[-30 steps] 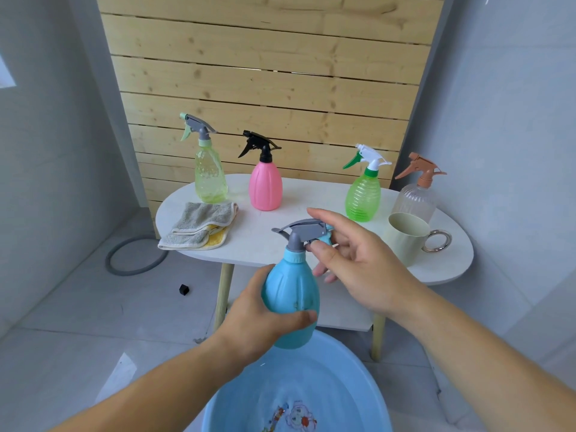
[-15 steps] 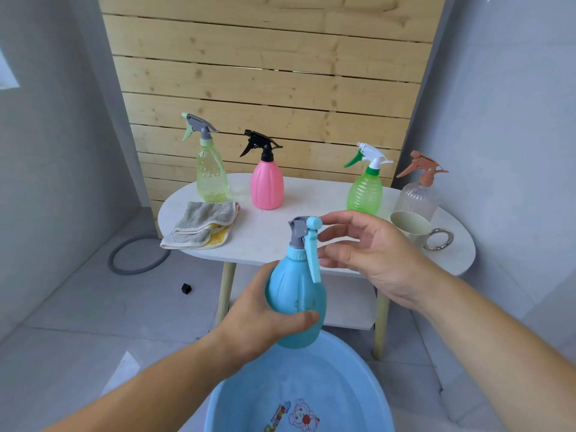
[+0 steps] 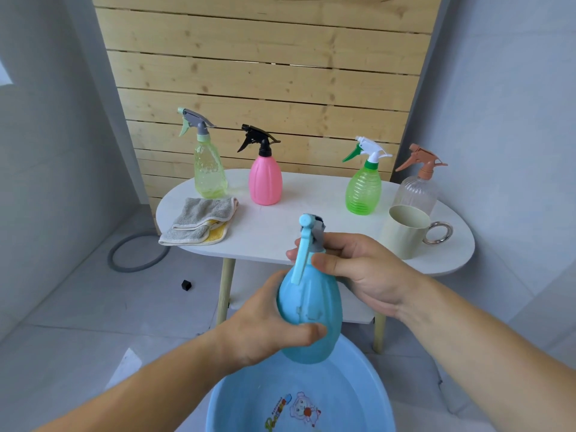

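I hold a blue spray bottle (image 3: 311, 310) upright above a blue plastic basin (image 3: 352, 397). My left hand (image 3: 265, 325) grips the bottle's body, thumb across its front. My right hand (image 3: 358, 269) is curled round the neck just under the grey spray head (image 3: 313, 227), thumb in front and fingers behind. The light blue trigger lever points toward me and hangs down over the bottle's shoulder.
A white oval table (image 3: 311, 226) stands behind, before a wooden slat wall. On it: a yellow-green spray bottle (image 3: 207, 169), a pink one (image 3: 265, 179), a green one (image 3: 363, 188), a clear one (image 3: 416, 191), a cream mug (image 3: 405, 232) and a folded cloth (image 3: 199, 222). A grey hose ring (image 3: 137, 254) lies on the floor.
The spray head has turned so its trigger now faces me. My right hand has closed round the bottle's neck, from loosely touching the head.
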### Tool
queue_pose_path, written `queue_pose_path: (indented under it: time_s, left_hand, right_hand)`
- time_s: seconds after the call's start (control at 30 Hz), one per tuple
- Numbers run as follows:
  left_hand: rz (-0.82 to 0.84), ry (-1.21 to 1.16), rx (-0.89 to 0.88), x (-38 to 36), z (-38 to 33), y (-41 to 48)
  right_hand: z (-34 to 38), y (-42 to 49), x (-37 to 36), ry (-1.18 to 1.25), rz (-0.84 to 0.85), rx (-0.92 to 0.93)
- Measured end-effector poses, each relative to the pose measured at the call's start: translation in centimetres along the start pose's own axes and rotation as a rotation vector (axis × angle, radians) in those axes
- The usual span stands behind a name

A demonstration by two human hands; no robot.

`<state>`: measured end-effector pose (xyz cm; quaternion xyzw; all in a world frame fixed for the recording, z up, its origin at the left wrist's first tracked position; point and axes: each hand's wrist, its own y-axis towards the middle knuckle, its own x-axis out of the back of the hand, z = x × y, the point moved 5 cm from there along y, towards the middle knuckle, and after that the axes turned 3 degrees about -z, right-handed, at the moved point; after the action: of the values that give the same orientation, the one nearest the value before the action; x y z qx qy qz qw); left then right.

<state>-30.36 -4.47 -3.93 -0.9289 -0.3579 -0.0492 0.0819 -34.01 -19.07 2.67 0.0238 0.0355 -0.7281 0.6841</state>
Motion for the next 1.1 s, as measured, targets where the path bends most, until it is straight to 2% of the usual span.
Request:
queue_pose_path:
  time_s: [0.27,0.53,0.77,0.83,1.0,1.1]
  left_hand:
    - [-0.125,0.087,-0.007,0.1,0.9,0.5]
    - [-0.186,0.064,0.025,0.5,0.1,0.6]
    - [-0.270,0.129,-0.088,2.3,-2.2,3.7]
    - [-0.275,0.117,-0.091,3.3,-3.0,5.1]
    - [-0.250,-0.031,-0.037,5.4,-4.3,11.3]
    - [-0.225,-0.038,-0.040,6.0,-5.2,15.4]
  right_hand:
    - [-0.7,-0.2,-0.8,-0.126,-0.240,0.096]
    - [-1.2,0.2,-0.2,-0.152,-0.328,0.118]
    - [1.3,2.1,0.8,-0.272,-0.398,0.228]
    - [1.8,2.8,1.5,-0.286,-0.381,0.196]
    - [0.3,6.2,4.4,-0.267,-0.375,-0.027]
    - [0.0,8.9,5.6,-0.162,-0.374,-0.013]
